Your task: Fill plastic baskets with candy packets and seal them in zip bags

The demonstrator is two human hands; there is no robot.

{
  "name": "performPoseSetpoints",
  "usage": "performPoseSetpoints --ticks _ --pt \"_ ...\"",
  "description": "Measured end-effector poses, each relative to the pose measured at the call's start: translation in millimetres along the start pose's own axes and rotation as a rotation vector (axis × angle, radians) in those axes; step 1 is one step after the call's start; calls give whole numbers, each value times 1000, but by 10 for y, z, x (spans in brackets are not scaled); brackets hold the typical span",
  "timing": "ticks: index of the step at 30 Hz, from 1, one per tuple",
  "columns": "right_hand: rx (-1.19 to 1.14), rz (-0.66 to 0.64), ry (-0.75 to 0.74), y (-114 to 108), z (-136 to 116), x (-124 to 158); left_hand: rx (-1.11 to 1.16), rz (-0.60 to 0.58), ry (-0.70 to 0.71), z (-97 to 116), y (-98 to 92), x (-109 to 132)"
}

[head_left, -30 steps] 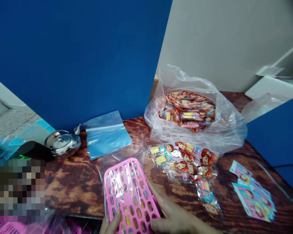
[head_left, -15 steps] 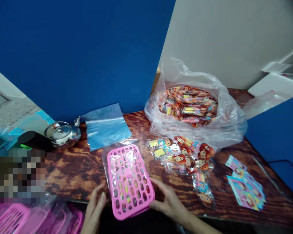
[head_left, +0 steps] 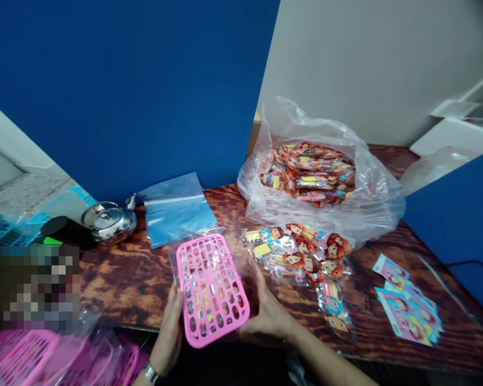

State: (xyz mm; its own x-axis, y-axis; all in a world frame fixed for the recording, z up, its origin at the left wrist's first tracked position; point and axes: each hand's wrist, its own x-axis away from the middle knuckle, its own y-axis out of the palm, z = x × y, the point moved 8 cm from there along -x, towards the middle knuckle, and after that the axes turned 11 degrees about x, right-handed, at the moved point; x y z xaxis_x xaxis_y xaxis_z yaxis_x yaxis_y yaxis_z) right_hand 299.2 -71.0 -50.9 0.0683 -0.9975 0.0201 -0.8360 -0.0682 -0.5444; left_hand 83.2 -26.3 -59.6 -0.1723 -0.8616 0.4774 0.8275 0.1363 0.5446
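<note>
A pink plastic basket [head_left: 211, 289] with oval holes lies tilted in a clear plastic bag [head_left: 174, 262] at the table's front edge; small colourful items show through its holes. My left hand [head_left: 171, 324] grips the basket's left side, its fingertips partly hidden behind it. My right hand [head_left: 270, 313] is at the lower right corner, thumb close to the rim and fingers stretched out apart from it. Beyond that hand lie several doll-printed packets [head_left: 306, 257] in clear wrap. One more packet [head_left: 335, 308] lies nearer the front edge.
A big clear sack [head_left: 370, 203] of similar packets stands behind. Printed cards [head_left: 410, 313] lie at right. Flat plastic bags [head_left: 181, 214], a metal kettle [head_left: 110, 222] and a black cylinder [head_left: 66, 231] are at left. Bagged pink baskets [head_left: 20, 356] fill the lower left, beside a blurred-out person.
My left hand has come up onto the basket's left side. My right fingers have straightened away from its right edge. The basket has shifted slightly up and left.
</note>
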Motion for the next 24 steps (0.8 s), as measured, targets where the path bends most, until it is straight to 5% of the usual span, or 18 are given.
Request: performPoseSetpoints --ticks 5,12,18,24 --pt "-178 -160 -174 146 -186 -254 -38 -79 -95 -36 161 -26" --pt "38 24 -334 -126 -769 -488 208 121 -153 -51 143 39" --pt "153 185 -231 -331 -952 -464 291 87 -14 114 230 105" --pt "111 314 -23 -253 -796 -408 213 54 155 189 254 85"
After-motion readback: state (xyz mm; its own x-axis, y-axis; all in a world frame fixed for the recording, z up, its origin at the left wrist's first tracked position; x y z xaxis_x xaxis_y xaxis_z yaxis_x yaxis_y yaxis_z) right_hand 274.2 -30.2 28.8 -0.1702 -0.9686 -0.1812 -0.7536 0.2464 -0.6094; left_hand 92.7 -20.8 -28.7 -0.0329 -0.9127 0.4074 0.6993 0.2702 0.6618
